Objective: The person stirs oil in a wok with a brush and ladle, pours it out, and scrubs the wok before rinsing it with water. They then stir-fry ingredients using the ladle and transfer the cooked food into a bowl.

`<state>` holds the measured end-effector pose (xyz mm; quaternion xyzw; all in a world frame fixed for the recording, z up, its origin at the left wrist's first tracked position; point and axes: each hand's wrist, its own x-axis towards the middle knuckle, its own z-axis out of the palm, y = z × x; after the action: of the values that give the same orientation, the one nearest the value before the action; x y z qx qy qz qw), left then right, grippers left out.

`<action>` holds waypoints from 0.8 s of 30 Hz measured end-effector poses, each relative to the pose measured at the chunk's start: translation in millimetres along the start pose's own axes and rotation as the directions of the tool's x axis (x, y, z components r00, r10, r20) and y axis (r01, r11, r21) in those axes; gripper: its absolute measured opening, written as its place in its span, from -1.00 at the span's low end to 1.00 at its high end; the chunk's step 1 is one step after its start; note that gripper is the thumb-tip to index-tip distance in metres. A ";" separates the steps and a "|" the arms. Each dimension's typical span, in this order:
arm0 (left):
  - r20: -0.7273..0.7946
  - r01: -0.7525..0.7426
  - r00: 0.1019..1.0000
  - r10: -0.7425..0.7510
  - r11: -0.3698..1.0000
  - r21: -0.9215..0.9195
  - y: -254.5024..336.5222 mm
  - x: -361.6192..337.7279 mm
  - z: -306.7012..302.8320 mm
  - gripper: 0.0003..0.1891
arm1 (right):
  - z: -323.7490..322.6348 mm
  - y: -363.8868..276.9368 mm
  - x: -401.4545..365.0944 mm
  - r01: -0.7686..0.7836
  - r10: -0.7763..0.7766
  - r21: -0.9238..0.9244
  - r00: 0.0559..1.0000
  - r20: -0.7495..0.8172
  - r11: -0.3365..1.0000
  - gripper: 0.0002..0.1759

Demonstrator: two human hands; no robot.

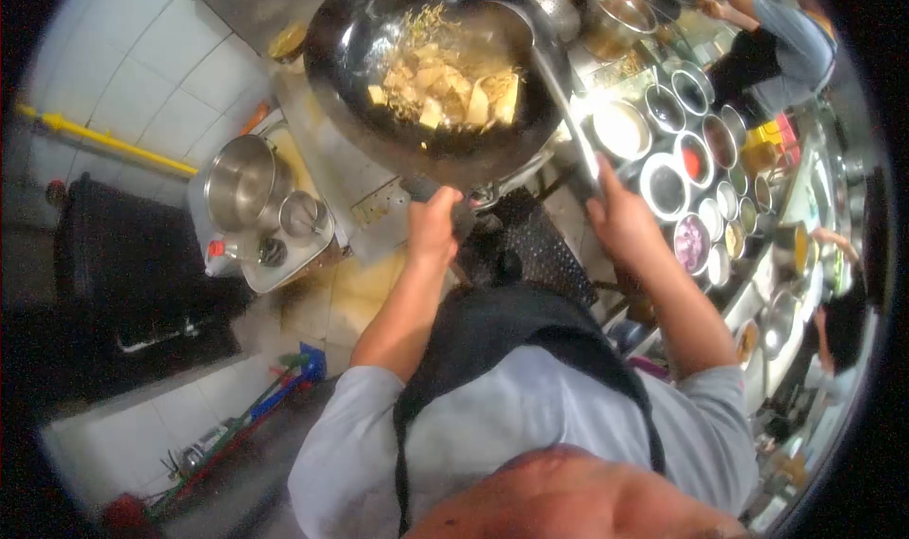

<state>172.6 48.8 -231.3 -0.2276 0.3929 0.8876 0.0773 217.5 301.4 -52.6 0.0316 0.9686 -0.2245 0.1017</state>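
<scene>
A large dark wok stands in front of me, holding a mix of pale yellowish pieces and thin strands of food. My left hand is closed round the wok's handle at its near edge. In my right hand is the long metal handle of a cooking ladle. The ladle reaches over the wok's right side, and its head lies inside near the far right of the food. Liquid or steam partly blurs the head.
Several bowls of ingredients, among them a white bowl, crowd the right side. A steel pot and a smaller metal pot sit on a tray at left. Another person works at the upper right, and other hands show at far right.
</scene>
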 end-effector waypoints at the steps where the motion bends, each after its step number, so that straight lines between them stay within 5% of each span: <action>1: 0.008 -0.046 0.999 0.045 0.993 0.107 -6.4 4.0 -0.6 -0.91 | -6.9 -7.8 -13.8 -0.046 0.036 0.136 0.997 0.071 0.990 -0.27; 3: 0.083 -0.102 0.993 0.089 0.978 0.180 -4.8 -4.0 17.3 -0.89 | -6.6 -23.0 -40.7 -0.080 0.021 0.369 0.987 0.160 0.926 -0.32; 6: 0.205 -0.200 0.970 0.130 0.907 0.370 -2.5 -15.8 22.5 -0.86 | -0.1 -47.7 -66.9 -0.394 0.026 0.809 0.904 0.426 0.436 -0.33; 7: 0.238 -0.233 0.963 0.130 0.843 0.484 -3.1 -22.5 19.1 -0.84 | 5.1 -48.5 -75.5 -0.398 0.038 0.819 0.906 0.421 0.414 -0.33; 8: 0.252 -0.228 0.961 0.111 0.837 0.498 -5.7 -28.0 17.7 -0.84 | 10.1 -48.2 -84.6 -0.454 -0.021 0.861 0.882 0.471 0.229 -0.35; 9: 0.248 -0.199 0.964 0.099 0.884 0.424 -9.7 -33.8 16.2 -0.83 | 15.5 -47.0 -93.9 -0.503 -0.089 0.863 0.859 0.504 0.034 -0.37; 13: 0.266 -0.029 0.963 -0.053 0.955 0.297 -24.5 -46.9 -10.6 -0.84 | 55.7 -23.9 -123.4 -0.437 -0.274 0.847 0.891 0.362 -0.303 -0.37; 16: 0.221 -0.017 0.972 -0.081 0.912 0.411 -21.4 -73.3 -20.1 -0.88 | 69.2 -8.5 -162.4 -0.396 -0.218 0.841 0.916 0.337 -0.368 -0.36; 18: 0.352 -0.179 0.935 -0.038 0.806 0.565 -2.6 -105.1 -4.1 -0.87 | 76.7 1.1 -188.7 -0.369 -0.202 0.808 0.929 0.309 -0.459 -0.34; 19: 0.228 0.045 0.949 -0.215 0.815 0.578 4.9 -120.5 0.9 -0.82 | 76.8 7.8 -212.3 -0.341 -0.189 0.779 0.940 0.283 -0.527 -0.33; 20: 0.254 0.097 0.924 -0.286 0.817 0.568 8.9 -143.5 20.8 -0.80 | 71.2 11.1 -231.9 -0.397 -0.235 0.564 0.911 0.339 -0.724 -0.65; 21: 0.249 0.258 0.859 -0.448 0.798 0.545 -11.0 -143.8 20.7 -0.79 | 78.3 30.8 -262.8 -0.341 -0.219 0.591 0.937 0.271 -0.731 -0.82; 22: 0.279 0.288 0.808 -0.519 0.761 0.581 -22.0 -168.4 42.6 -0.79 | 59.7 30.4 -300.5 -0.131 0.049 0.933 0.987 0.156 -0.335 -0.83; 24: 0.317 0.303 0.722 -0.615 0.693 0.654 -61.6 -215.1 89.3 -0.79 | 45.9 53.1 -365.4 -0.006 0.197 0.894 0.975 0.106 -0.448 -0.70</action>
<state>351.7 165.1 -119.6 -0.0436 0.5259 0.7071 0.4707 588.7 323.1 -38.5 0.2097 0.3187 -0.9244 -0.0064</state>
